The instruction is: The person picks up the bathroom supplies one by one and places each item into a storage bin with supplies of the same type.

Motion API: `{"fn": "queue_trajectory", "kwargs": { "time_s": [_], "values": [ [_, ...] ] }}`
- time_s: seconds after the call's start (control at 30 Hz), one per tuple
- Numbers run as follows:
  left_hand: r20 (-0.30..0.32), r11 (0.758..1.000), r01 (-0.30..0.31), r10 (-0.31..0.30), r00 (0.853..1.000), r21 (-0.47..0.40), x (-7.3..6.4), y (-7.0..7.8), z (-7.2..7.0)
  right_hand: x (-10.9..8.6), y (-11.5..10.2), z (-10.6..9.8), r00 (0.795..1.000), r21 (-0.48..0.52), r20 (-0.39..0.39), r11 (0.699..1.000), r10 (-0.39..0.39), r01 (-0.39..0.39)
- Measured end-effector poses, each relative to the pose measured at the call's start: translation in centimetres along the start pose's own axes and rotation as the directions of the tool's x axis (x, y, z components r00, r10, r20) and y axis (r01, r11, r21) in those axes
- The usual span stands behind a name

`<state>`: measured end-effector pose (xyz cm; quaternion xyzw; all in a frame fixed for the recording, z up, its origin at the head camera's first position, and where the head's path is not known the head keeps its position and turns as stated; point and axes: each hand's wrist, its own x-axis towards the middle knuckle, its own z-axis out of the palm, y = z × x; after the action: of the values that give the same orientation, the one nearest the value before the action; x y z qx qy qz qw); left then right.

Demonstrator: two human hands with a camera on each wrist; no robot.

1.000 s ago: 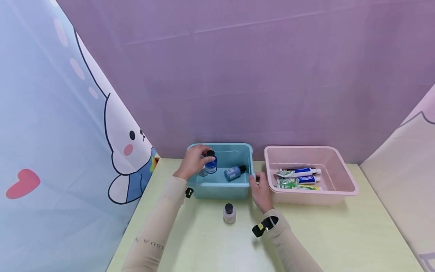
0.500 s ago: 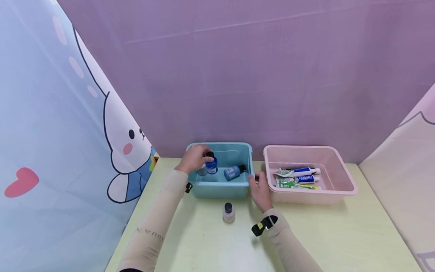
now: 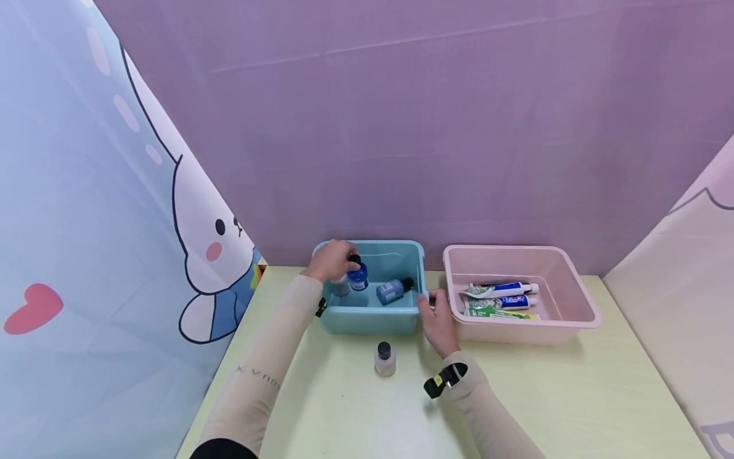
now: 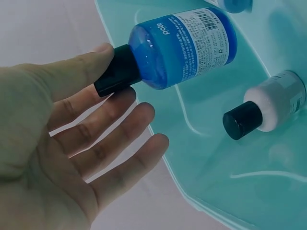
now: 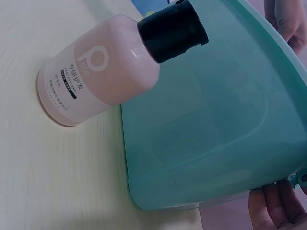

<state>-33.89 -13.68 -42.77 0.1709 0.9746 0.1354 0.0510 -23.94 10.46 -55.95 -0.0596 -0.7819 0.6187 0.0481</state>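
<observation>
My left hand [image 3: 331, 261] pinches the black cap of a clear blue bottle [image 4: 180, 45] between thumb and forefinger, its other fingers spread. That bottle is inside the outline of the teal bin [image 3: 369, 323], toward its left side. A pale bottle with a black cap [image 4: 276, 103] lies in the bin, partly behind the left hand in the head view. A second blue bottle [image 3: 391, 292] lies on its side in the bin's right half. With fingers at its right end, my right hand [image 3: 440, 324] holds the bin's rim.
On the table in front of the bin stands a pale pink bottle with a black cap [image 5: 96, 72]. To the right is a pink bin [image 3: 522, 331] with several toothpaste tubes [image 3: 501, 302] in it. A purple cloth [image 3: 401, 127] hangs behind both bins.
The left hand and the blue bottle have shifted slightly to the right within the teal bin, showing more of the pale bottle. The right hand keeps its place on the rim.
</observation>
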Motion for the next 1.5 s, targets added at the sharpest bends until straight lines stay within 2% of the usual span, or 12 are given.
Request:
{"fn": "queue_trajectory", "kwargs": {
  "time_s": [0.3,0.93,1.27,1.5],
  "values": [
    [0.035,1.0,0.026,-0.026,0.999,0.002,0.8,-0.2,0.2,-0.3,-0.3,-0.1,1.0,0.007,0.011,1.0,0.019,-0.019],
    [0.109,0.993,0.085,-0.094,0.99,0.086,2.2,-0.7,1.1,-0.5,-0.3,0.1,1.0,0.009,0.009,1.0,0.021,-0.021],
    [0.11,0.99,0.105,-0.116,0.987,0.097,3.2,-1.2,1.9,-0.3,0.0,0.5,1.0,0.011,0.007,1.0,0.01,-0.01],
    [0.127,0.982,0.136,-0.154,0.98,0.134,3.9,-1.6,2.3,-0.4,-0.1,0.7,1.0,0.024,0.012,1.0,-0.001,0.001]
  ]
}}
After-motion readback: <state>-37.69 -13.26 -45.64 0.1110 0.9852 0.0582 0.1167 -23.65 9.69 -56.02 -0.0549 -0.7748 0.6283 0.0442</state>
